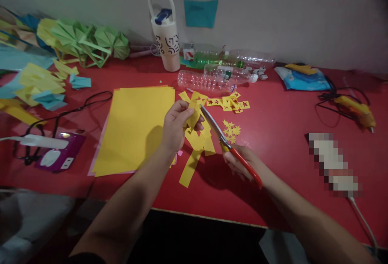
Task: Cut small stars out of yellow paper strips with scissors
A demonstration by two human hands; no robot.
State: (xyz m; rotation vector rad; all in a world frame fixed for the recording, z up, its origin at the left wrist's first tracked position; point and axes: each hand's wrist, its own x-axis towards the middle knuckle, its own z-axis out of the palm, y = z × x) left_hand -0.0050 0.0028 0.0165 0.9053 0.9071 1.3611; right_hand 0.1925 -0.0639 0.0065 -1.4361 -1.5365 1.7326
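Note:
My left hand [176, 123] pinches a small piece of yellow paper [194, 110] between thumb and fingers. In my right hand [238, 160] are red-handled scissors [214, 126], their blade tips touching or very near the paper's right edge. Whether the blades are parted is hard to tell. Yellow paper strips [190, 169] lie on the red table under and in front of my left hand. Right of the scissors is a small heap of yellow cut-out stars [232, 130]. Behind it rest yellow scraps with star-shaped holes [232, 103].
A stack of yellow sheets [136, 122] lies left on the red table [281, 155]. Plastic bottles [206, 81] and a white tumbler [167, 42] stand or lie behind. Left are folded papers and a purple power strip [62, 151]; right, a glue gun [354, 108] and a blurred object.

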